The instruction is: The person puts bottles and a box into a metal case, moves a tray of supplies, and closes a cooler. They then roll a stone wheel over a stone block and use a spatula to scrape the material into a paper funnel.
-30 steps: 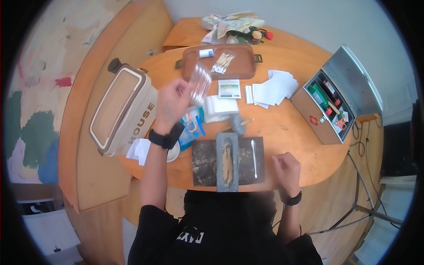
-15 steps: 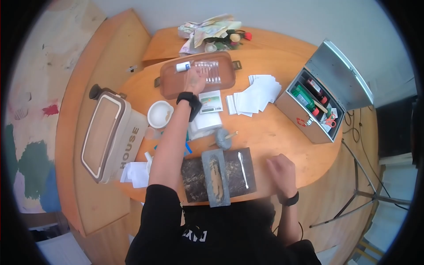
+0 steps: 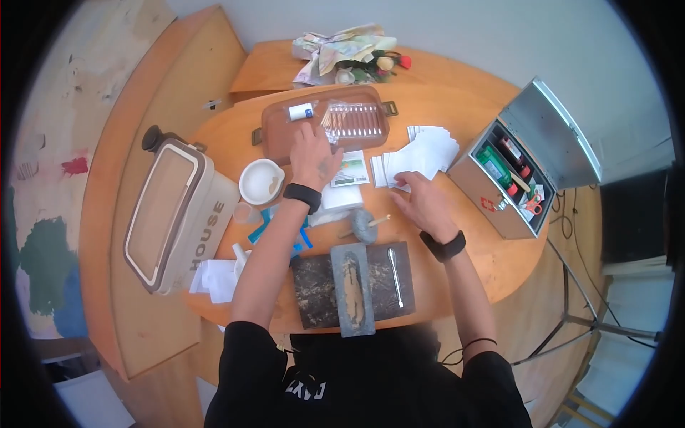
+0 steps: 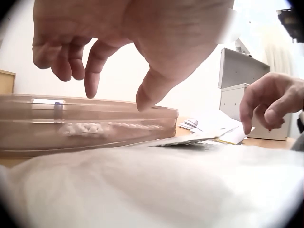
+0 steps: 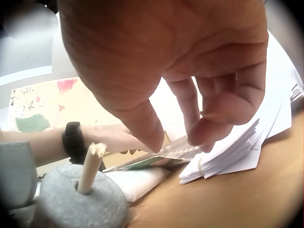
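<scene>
My left hand (image 3: 314, 155) is over the near edge of the brown tray (image 3: 278, 143), fingers apart and holding nothing. In the tray lie cotton swabs (image 3: 354, 120) in clear bags and a white cylinder (image 3: 301, 111) with a blue end. Just right of that hand, a green-and-white packet (image 3: 350, 170) rests by a white soft pack (image 3: 341, 200). My right hand (image 3: 426, 203) reaches in from the right, with its fingertips at the near edge of the white paper sheets (image 3: 421, 158); the right wrist view shows its fingers (image 5: 152, 130) bent loosely above the packet and papers (image 5: 237, 147).
A grey stone wheel (image 3: 364, 227) with a wooden stick stands behind a stone trough (image 3: 352, 285) on a dark board (image 3: 314, 285). A metal rod (image 3: 395, 274) lies there too. White mortar (image 3: 260, 180) and HOUSE box (image 3: 207, 214) sit left; an opened first-aid case (image 3: 492, 196) is at right.
My left hand put the bag of cotton swabs into the tray, let go and drew back towards the packet. My right hand moved from the near table edge forward to the papers.
</scene>
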`<state>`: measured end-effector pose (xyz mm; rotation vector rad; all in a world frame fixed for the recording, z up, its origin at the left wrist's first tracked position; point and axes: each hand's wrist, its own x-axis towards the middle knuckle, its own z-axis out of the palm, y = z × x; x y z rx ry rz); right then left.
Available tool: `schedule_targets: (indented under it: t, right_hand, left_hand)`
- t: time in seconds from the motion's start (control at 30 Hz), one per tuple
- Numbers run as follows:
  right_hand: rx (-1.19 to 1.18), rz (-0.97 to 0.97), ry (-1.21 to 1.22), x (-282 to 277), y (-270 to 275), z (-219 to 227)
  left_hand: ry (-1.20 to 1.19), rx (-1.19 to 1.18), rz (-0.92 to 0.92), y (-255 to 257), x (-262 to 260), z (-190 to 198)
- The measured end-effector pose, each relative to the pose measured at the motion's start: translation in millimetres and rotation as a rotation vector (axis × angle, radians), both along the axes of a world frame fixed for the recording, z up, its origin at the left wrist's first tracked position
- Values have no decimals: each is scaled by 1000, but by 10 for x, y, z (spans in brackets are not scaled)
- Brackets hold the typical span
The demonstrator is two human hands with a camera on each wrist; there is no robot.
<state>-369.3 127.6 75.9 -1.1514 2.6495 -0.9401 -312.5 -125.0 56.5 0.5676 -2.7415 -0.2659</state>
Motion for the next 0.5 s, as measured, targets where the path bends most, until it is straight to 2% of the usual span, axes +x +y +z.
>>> schedule_targets:
  t: [0.07,0.13,0.27,0.33,0.4,0.5]
  right_hand:
    - [-21,29,-18,6,-86,-44]
    - [-31,70,-104,-6,-179,-64]
    - [-156,129,-292,-114,-393,-148]
    - [-172,108,-488,-188,-524,-269]
    - [-231,98,-512,-221,-592,-381]
    - [-320,34,-594,-268,-593,-275]
  left_hand:
    - [13,-15,-31,65,11,91]
    - [-227,206,-12,110,30,185]
    - [-180,314,-34,188,73,148]
    - [-127,349,-60,196,104,89]
    - [-126,394,-63,178,165,129]
    - [-132,522,-37,83,316,292]
